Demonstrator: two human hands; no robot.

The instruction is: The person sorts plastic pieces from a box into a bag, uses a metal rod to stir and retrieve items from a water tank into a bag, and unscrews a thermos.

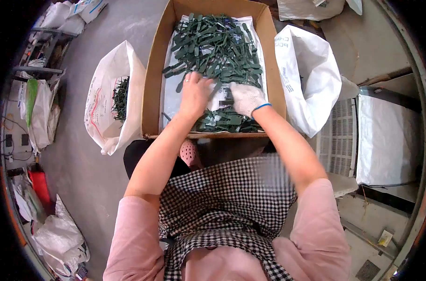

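A cardboard box (152,70) lined with white sheeting stands before me, with a large heap of dark green flat pieces (213,42) in its far part. A smaller pile of the same pieces (227,122) lies along its near edge. My left hand (196,93), bare with a ring, is at the near side of the heap; its fingers are bent and partly blurred, and what they hold is not clear. My right hand (248,98), in a white glove, is beside it over the sheeting, near some dark pieces, its fingertips hard to make out.
Left of the box is an open white sack (100,93) with dark green bits inside. Another open white sack (316,79) stands at the right. Farther right are a grey slatted panel (339,136) and a white-covered block (386,140). More sacks (61,234) lie far left.
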